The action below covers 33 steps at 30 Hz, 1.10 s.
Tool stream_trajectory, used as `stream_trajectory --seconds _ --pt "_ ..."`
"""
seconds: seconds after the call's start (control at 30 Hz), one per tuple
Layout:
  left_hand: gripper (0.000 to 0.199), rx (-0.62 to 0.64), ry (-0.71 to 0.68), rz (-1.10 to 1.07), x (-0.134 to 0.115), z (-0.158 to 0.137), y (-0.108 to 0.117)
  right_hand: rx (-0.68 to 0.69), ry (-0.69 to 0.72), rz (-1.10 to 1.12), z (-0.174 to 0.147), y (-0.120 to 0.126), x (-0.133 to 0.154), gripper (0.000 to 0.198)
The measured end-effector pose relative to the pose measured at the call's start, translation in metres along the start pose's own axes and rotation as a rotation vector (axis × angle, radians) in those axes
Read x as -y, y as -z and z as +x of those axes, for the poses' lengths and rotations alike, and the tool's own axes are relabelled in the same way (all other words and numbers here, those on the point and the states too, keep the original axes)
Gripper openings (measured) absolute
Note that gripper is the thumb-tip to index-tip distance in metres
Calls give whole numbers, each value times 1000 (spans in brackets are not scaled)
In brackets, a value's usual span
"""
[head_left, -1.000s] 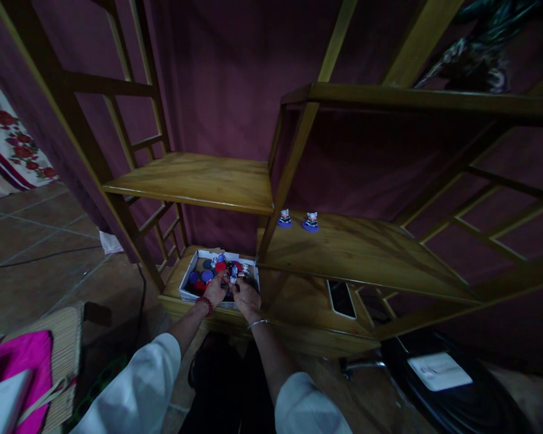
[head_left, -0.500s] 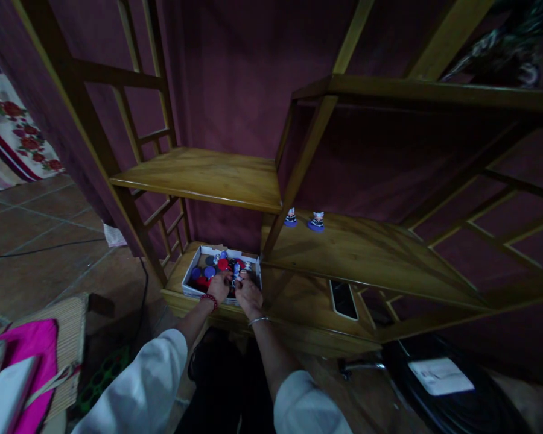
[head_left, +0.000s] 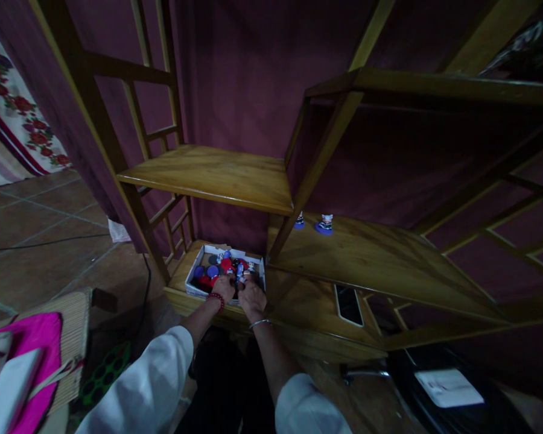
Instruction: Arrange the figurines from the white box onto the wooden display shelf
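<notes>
View slightly farther left: hands [head_left: 252,296], grip unclear, over round discs [head_left: 213,272] in shallow rectangular cardboard box [head_left: 195,292]

Our left hand [head_left: 224,288]: back upward, fingers curled, tips hidden. Our right hand [head_left: 253,297]: just right of it, back upward, fingers bent toward the far side. Our left forearm [head_left: 201,320]: slanting far and right. Our right forearm [head_left: 273,352]: slanting far and left.

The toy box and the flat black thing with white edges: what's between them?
Between the toy box and flat black thing, the head view shows just wooden shelf.
</notes>
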<state>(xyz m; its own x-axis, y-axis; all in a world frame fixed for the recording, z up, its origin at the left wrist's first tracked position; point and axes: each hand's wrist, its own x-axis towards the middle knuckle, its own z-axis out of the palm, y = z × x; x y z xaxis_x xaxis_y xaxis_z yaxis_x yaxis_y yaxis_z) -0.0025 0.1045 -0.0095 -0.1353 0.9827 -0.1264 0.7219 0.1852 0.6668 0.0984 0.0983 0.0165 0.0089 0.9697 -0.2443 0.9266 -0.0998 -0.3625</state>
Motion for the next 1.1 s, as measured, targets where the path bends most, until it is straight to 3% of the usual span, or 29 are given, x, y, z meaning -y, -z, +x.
stream_trajectory --seconds 0.53,1.1 --pt "29 -6 53 206 -15 -10 2 -29 5 19 -1 -2 -1 32" --pt "31 -7 26 201 -12 -13 1 -28 22 -7 -4 -1 -1 32"
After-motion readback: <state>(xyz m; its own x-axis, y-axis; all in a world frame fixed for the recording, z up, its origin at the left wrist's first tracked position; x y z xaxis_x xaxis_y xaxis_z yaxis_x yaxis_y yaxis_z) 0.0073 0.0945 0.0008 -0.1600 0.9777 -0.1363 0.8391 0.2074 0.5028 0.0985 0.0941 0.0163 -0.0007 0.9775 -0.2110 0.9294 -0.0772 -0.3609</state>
